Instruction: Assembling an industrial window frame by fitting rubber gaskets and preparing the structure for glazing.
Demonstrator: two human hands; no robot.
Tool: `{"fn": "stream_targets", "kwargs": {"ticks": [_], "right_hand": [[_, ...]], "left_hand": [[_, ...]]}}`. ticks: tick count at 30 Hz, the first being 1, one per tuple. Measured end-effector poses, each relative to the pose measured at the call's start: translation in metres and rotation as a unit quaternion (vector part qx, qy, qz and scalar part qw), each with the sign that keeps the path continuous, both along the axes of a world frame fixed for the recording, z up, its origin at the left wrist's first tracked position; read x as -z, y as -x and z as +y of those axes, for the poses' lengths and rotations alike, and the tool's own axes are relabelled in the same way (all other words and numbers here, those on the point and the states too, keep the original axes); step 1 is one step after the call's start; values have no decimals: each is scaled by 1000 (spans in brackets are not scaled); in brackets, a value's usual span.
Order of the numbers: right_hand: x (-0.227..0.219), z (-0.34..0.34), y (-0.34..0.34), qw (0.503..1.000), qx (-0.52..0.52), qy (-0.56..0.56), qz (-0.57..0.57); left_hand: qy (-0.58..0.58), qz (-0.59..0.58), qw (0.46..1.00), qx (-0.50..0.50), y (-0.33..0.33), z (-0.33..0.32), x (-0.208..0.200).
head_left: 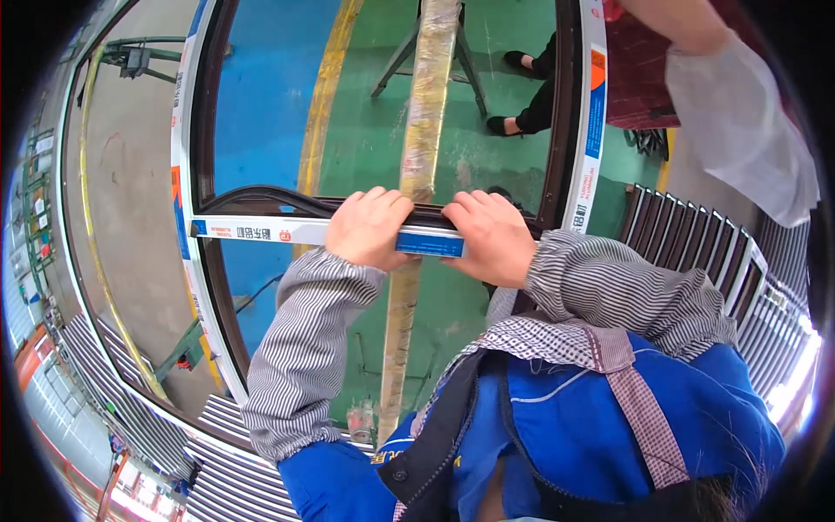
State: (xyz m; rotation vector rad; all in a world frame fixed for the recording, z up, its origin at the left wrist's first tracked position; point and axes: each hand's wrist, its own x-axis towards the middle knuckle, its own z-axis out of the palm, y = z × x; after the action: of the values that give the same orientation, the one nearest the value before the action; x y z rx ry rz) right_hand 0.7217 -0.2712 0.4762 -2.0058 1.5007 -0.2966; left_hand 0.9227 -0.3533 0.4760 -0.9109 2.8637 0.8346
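Note:
A large dark window frame [584, 104], its faces covered with printed white protective film, lies in front of me. Its crossbar [296, 230] runs left to right under both my hands. Closed over the bar's middle, my left hand [370, 228] presses where a black rubber sealing strip [261, 193] goes under its fingers. To the left of that hand, the strip arches up out of line with the bar. My right hand [493, 237] grips the bar just to the right, fingers curled over its far edge. Both thumbs are hidden. A blue film patch shows between the hands.
A film-wrapped support beam [430, 96] on a dark trestle [470, 65] passes beneath the frame. Another person's arm in a pale sleeve [735, 122] is at the upper right. Stacked dark profiles [687, 235] stand right; more striped profiles [235, 478] lie lower left.

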Motion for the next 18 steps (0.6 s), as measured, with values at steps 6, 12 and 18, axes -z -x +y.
{"fn": "stream_targets", "kwargs": {"ticks": [6,12,18], "right_hand": [[9,-2,8,996,-84,39,-3],[0,10,17,999,-44,23,10],[-2,24,42,999,-31,29,24]], "left_hand": [[-7,17,997,80,10,-4,4],[-7,-12,998,57,19,6,1],[10,11,998,62,57,31,4]]}}
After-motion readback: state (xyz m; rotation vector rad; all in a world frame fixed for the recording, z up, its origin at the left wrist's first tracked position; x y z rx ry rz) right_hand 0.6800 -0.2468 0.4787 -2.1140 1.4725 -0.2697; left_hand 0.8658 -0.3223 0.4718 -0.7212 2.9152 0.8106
